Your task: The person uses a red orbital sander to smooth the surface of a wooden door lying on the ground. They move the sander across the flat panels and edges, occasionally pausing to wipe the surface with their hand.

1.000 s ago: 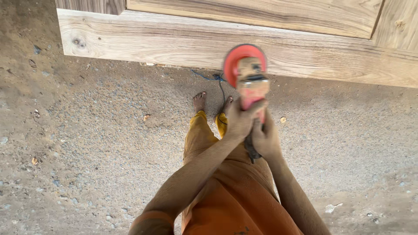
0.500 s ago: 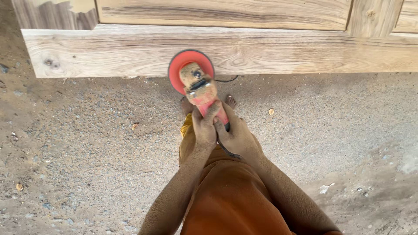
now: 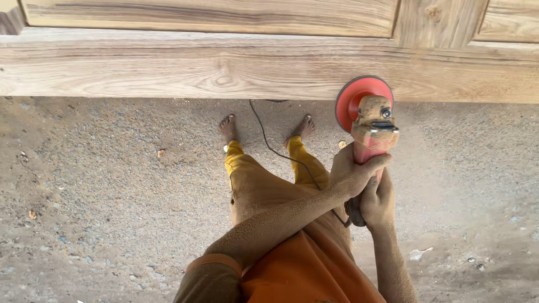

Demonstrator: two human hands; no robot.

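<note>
A dusty angle grinder (image 3: 371, 126) with a red disc (image 3: 359, 95) is pointed at the lower edge of a long pale wooden rail (image 3: 224, 67). My left hand (image 3: 349, 171) wraps the tool's body from the left. Just below it, my right hand (image 3: 377, 203) grips the rear handle. The disc sits at the rail's edge; I cannot tell whether it touches. A thin black cord (image 3: 275, 148) runs from the tool down between my bare feet (image 3: 227, 128).
The rail belongs to a large panelled wooden piece with an upright stile (image 3: 438, 19) above the grinder. Below is gritty, dusty ground (image 3: 101, 196) with small stones. My yellow trousers (image 3: 258, 185) and orange shirt (image 3: 303, 275) fill the lower middle.
The grinder has moved right along the rail's lower edge, closer to the upright stile. Both hands kept hold of it. My feet now show below the rail.
</note>
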